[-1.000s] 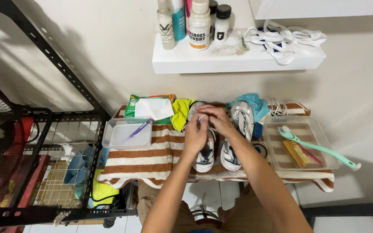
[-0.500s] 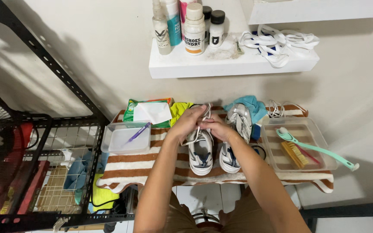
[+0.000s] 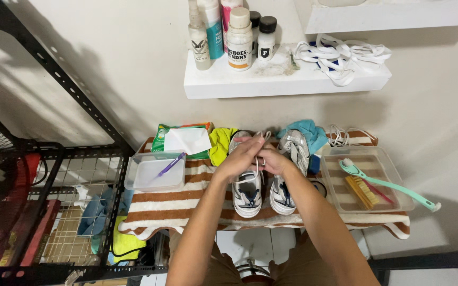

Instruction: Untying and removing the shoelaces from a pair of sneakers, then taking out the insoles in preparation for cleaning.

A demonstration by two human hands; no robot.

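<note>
A: Tray [image 3: 152, 175], clear plastic, on the left of the striped towel [image 3: 186, 198]; purple brush [image 3: 172, 163] lies in it.

B: Centre: our left hand [image 3: 241, 157] and right hand [image 3: 272, 160] are both pinched shut on the white lace [image 3: 261, 139], over the left sneaker [image 3: 247, 191].

A: Risk, we judge: a hard tug drags the sneaker off the near edge.

B: Right: teal brush [image 3: 385, 184] overhangs its tray.

Towel [image 3: 165, 204]: striped brown-and-white terry cloth, rough
Trays [image 3: 149, 177]: clear glossy plastic
Sneakers [image 3: 247, 193]: white matt fabric, dark patches
Rack [image 3: 80, 153]: black matt metal
Shelf [image 3: 250, 85]: smooth white
Brush [image 3: 359, 190]: wood-coloured block
</note>
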